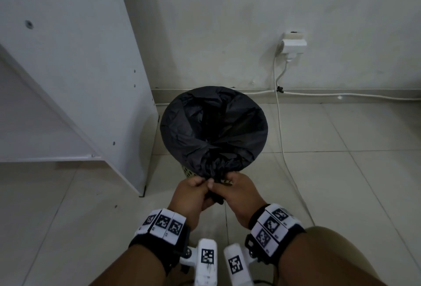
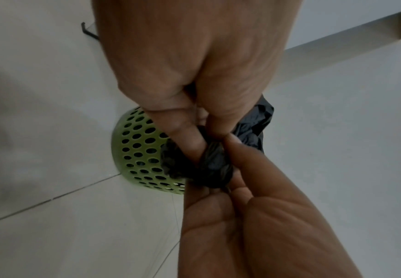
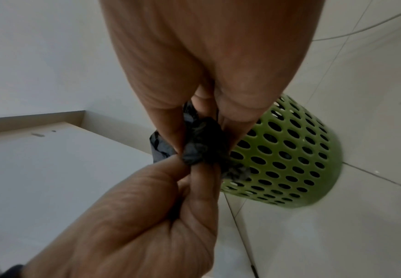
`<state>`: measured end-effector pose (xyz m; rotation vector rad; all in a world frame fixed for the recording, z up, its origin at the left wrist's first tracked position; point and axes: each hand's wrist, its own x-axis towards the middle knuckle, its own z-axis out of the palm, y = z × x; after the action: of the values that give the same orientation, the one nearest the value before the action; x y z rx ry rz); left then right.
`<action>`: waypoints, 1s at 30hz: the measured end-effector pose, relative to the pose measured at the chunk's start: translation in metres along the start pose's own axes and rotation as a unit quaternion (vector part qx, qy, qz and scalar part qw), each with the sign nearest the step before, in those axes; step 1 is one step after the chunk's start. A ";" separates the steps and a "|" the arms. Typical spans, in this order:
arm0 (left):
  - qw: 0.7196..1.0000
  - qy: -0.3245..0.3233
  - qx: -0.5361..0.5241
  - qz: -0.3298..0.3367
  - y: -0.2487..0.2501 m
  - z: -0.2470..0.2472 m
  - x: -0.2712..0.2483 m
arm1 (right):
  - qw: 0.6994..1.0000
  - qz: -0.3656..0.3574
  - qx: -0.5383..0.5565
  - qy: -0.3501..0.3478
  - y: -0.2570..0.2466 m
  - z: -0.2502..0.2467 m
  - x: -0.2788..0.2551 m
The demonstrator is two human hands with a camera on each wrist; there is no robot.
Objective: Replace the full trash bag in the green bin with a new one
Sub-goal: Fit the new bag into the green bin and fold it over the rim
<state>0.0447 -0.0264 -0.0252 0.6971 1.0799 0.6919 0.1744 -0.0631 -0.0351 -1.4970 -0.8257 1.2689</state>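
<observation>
A black trash bag (image 1: 214, 124) lines the green perforated bin (image 1: 189, 173) and is stretched over its round rim. At the near edge, the bag's plastic is gathered into a tight bunch (image 2: 214, 165). My left hand (image 1: 196, 189) and right hand (image 1: 237, 186) meet there, each pinching the bunched plastic between thumb and fingers. In the right wrist view the twisted knot of plastic (image 3: 201, 148) sits between both hands, just in front of the bin's wall (image 3: 289, 154). The inside of the bag is dark and its contents are hidden.
A white cabinet panel (image 1: 79, 69) stands close to the bin's left. On the wall behind, a socket with a plug (image 1: 292, 44) feeds a white cable (image 1: 282, 140) that runs down across the tiled floor right of the bin. My knee (image 1: 341, 251) is at lower right.
</observation>
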 end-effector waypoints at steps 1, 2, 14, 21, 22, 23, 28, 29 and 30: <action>1.000 0.009 -0.008 -0.008 0.000 0.000 0.001 | 1.000 0.001 -0.003 -0.002 0.000 0.000 0.001; 1.000 0.021 -0.011 -0.015 0.000 0.001 0.002 | 1.000 0.001 -0.010 -0.002 -0.001 0.000 0.002; 0.997 0.045 0.029 -0.051 -0.001 -0.005 0.024 | 0.995 -0.007 -0.099 -0.015 -0.004 -0.002 0.005; 0.994 0.044 0.062 -0.077 -0.004 -0.009 0.035 | 0.988 -0.022 -0.153 -0.006 -0.001 0.003 0.005; 0.995 0.039 0.051 -0.073 -0.004 -0.008 0.036 | 0.986 -0.028 -0.163 0.004 0.000 0.005 0.004; 0.996 0.033 0.047 -0.066 -0.002 -0.005 0.034 | 0.983 -0.039 -0.178 0.017 0.002 0.007 0.004; 0.993 0.045 0.102 -0.032 -0.004 -0.008 0.036 | 0.962 -0.074 -0.252 0.071 0.007 0.009 0.002; 0.994 0.045 0.098 -0.031 -0.005 -0.010 0.037 | 0.956 -0.077 -0.270 0.088 0.006 0.007 0.001; 0.995 0.044 0.081 -0.033 -0.005 -0.010 0.037 | 0.950 -0.084 -0.279 0.108 0.006 0.006 0.001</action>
<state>0.0471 0.0014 -0.0519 0.7722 1.2437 0.5873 0.1683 -0.0630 -0.0408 -1.9189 -1.1994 0.7541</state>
